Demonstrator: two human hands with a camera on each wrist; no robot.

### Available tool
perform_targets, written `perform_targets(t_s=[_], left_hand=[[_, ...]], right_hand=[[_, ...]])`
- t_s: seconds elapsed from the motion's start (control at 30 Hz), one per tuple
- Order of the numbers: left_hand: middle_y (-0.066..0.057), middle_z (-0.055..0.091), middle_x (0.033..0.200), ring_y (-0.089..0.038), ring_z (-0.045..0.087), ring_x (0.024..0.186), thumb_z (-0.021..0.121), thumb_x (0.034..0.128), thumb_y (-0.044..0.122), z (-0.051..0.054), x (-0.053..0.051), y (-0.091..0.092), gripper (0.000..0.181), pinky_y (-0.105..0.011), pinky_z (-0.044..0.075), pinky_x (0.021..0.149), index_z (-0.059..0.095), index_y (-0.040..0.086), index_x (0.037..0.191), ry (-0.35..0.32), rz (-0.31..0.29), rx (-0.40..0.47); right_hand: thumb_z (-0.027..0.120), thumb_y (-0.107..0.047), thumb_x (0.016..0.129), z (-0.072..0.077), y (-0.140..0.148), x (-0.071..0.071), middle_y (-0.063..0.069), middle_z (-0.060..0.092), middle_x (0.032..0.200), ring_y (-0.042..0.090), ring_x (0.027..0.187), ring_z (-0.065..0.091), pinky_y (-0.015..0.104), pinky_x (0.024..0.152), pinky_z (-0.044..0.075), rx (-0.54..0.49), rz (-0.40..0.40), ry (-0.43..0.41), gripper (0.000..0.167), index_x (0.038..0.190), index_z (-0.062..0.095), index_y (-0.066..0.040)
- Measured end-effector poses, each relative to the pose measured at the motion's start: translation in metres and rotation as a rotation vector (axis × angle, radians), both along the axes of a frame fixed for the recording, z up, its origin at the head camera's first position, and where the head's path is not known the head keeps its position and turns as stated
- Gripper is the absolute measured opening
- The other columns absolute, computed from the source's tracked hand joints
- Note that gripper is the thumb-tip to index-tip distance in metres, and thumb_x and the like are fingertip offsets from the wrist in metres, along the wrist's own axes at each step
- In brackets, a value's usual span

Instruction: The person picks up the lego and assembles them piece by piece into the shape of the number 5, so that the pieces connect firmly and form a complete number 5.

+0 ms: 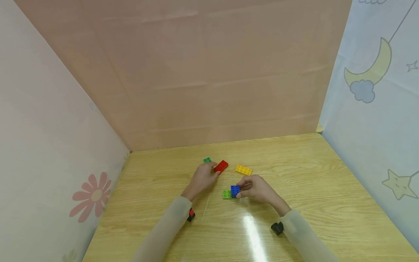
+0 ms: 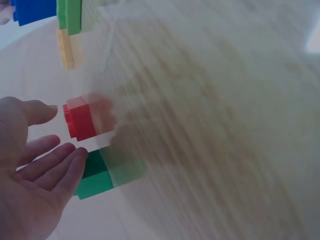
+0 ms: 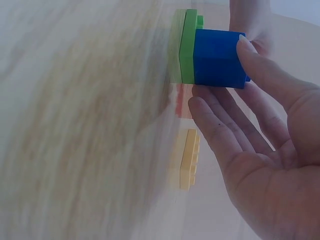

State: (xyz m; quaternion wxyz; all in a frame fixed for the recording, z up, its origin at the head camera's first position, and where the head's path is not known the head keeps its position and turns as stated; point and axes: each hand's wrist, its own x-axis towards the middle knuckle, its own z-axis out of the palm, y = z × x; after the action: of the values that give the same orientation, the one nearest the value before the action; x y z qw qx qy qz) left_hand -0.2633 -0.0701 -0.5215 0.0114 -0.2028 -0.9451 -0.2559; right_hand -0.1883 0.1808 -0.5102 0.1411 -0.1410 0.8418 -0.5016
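One pair of thumb and fingers, the left hand's (image 1: 201,178), is spreading beside a red brick (image 1: 221,166), a gap showing at the thumb in the left wrist view; whether its fingertips are touching the dark green brick (image 1: 207,159) nearby, I cannot tell. The right hand (image 1: 258,188) is pinching a blue brick (image 1: 235,190), which is sitting on the right half of a light green brick (image 1: 226,194). A yellow brick (image 1: 243,170) is lying beyond. The desk (image 1: 294,171) is stretching widely to either side, its back edge running behind the bricks.
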Motion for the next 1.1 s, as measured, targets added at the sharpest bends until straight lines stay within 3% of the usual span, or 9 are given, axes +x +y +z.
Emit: perform_targets(t_s=[0.37,0.53,0.8,1.1], left_hand=[[-0.009,0.075,0.129,-0.015,0.067,0.095,0.069,0.103,0.026,0.0,-0.003,0.01,0.042,-0.031,0.061,0.086,0.066,0.005,0.139,-0.06,0.028,-0.062],[-0.007,0.075,0.126,-0.013,0.062,0.09,0.07,0.102,0.025,0.0,-0.006,0.015,0.042,-0.03,0.059,0.083,0.066,0.006,0.139,-0.052,0.032,-0.086],[-0.004,0.074,0.106,-0.014,0.06,0.081,0.071,0.1012,0.024,-0.003,-0.011,0.019,0.034,-0.027,0.054,0.075,0.069,0.005,0.13,-0.049,0.037,-0.105],[-0.004,0.075,0.109,-0.015,0.059,0.082,0.071,0.1015,0.025,-0.003,-0.013,0.02,0.038,-0.028,0.054,0.077,0.068,0.004,0.133,-0.074,0.047,-0.105]], right_hand=[[0.087,-0.014,0.087,-0.001,0.0,0.0,0.016,0.076,0.119,0.034,0.111,0.075,0.044,0.095,0.064,-0.008,-0.012,-0.028,0.028,0.111,0.076,-0.004],[0.088,-0.016,0.086,-0.003,-0.001,-0.001,0.016,0.076,0.12,0.034,0.111,0.076,0.045,0.096,0.063,-0.003,-0.014,-0.03,0.029,0.111,0.076,-0.005],[0.088,-0.016,0.086,-0.003,0.0,-0.001,0.016,0.077,0.119,0.034,0.111,0.076,0.045,0.096,0.063,-0.003,-0.009,-0.024,0.029,0.111,0.076,-0.005],[0.088,-0.017,0.086,-0.004,-0.001,-0.001,0.016,0.077,0.119,0.033,0.11,0.076,0.044,0.095,0.064,-0.011,-0.01,-0.025,0.029,0.11,0.077,-0.005]])
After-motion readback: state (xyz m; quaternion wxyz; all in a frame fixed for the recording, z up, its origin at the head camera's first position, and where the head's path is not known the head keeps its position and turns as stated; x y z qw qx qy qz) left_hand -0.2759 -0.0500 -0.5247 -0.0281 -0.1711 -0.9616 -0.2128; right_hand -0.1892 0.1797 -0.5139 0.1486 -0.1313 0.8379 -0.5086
